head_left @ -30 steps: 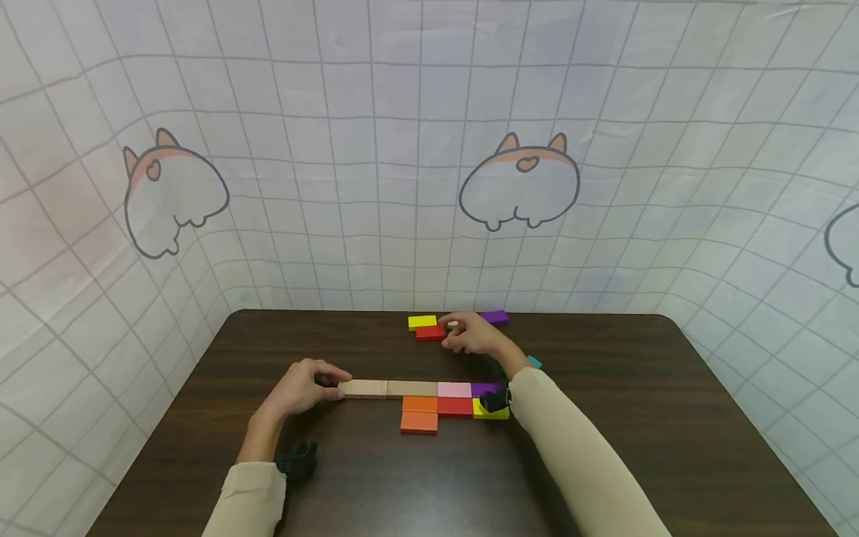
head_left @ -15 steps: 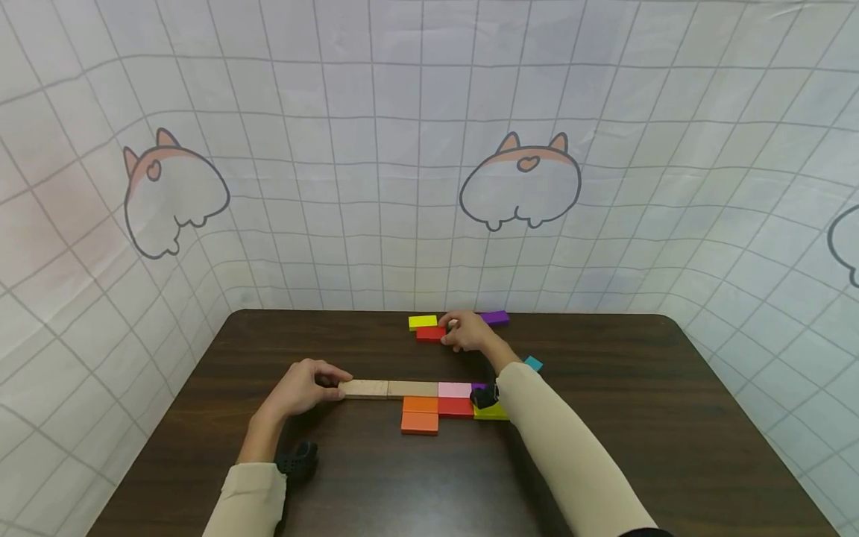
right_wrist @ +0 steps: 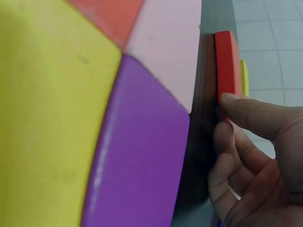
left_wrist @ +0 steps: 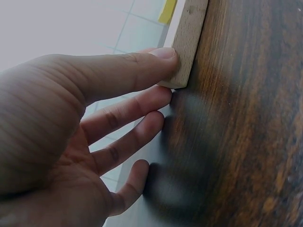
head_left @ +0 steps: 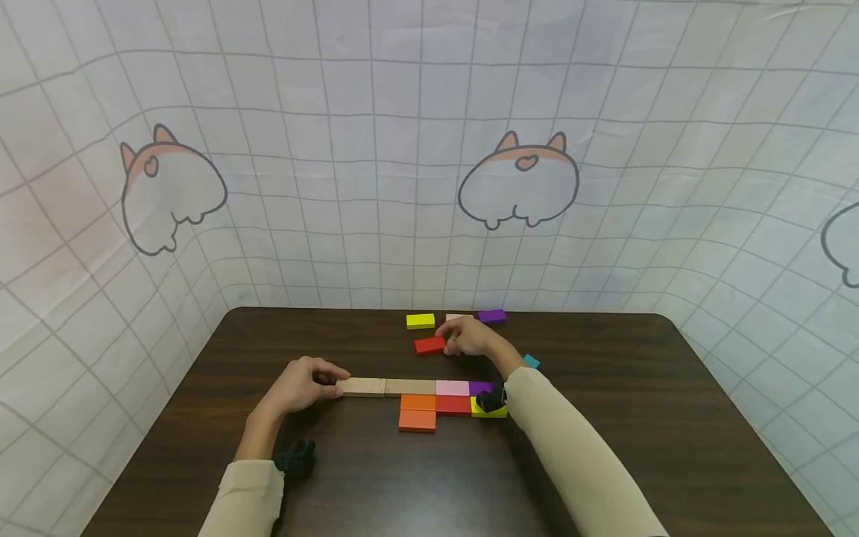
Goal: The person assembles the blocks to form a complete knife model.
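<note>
So my right hand [head_left: 470, 337] has the loose red block [head_left: 429, 346] pinched by one end between thumb and fingers, out past the row on the far part of the table [head_left: 604, 418]. Can't tell if it's lifted or just sliding. My left hand [head_left: 298, 385] is pinching the outer end of the end wooden block [head_left: 362, 386].

What could bite me, I reckon: that one-end hold lets the red block swivel or slip if I twist my wrist. Worse, the black wrist gadget [head_left: 492, 397] sits right over the row's purple block [head_left: 480, 387] and yellow block [head_left: 490, 409] in the head view (no clue if it's touching), so dragging my forearm back low could shove them out of line. And if my left hand twitches, the end wooden block could nudge its wooden neighbour [head_left: 411, 386].

Compared with half a second ago, the red block is off the far yellow piece [head_left: 420, 321], nearer me and a bit skewed, and the pale piece [head_left: 460, 317] behind my right hand shows more. Left hand's basically where it was.
</note>
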The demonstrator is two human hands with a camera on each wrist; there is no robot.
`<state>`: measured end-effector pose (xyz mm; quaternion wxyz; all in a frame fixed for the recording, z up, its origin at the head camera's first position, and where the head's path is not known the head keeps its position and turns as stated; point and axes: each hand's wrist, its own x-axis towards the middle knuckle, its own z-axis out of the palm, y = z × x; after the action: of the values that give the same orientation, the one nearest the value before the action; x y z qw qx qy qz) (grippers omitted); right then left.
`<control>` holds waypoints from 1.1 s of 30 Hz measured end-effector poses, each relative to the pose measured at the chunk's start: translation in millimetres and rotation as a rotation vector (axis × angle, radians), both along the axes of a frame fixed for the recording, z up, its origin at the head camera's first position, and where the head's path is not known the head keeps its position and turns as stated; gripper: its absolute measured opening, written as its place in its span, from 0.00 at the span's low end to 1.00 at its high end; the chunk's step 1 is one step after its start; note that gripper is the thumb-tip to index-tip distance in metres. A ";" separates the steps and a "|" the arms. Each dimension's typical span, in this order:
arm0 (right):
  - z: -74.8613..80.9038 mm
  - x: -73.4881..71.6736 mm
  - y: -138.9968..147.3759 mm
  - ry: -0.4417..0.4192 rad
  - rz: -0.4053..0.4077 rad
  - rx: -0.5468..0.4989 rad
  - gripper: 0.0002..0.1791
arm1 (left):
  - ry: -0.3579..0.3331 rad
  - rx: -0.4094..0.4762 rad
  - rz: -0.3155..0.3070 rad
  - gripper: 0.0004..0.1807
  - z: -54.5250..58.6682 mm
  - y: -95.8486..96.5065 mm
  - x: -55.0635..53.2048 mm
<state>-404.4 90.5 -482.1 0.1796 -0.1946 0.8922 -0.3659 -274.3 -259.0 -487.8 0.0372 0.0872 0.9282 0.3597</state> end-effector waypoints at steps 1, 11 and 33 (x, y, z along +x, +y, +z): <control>-0.4 0.3 0.4 0.007 0.010 0.004 0.20 | -0.001 -0.001 0.001 0.11 0.1 0.0 0.1; 4.2 10.7 6.8 0.076 0.104 0.052 0.19 | -0.008 -0.009 0.002 0.11 -1.8 -1.8 -0.2; 24.6 87.0 53.5 0.269 0.142 -0.002 0.18 | -0.001 -0.002 -0.011 0.12 -1.6 -0.9 -1.6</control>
<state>-317.4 144.1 -457.5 0.0837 -0.3048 0.8918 -0.3237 -275.9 -259.9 -489.5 0.0396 0.0920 0.9281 0.3586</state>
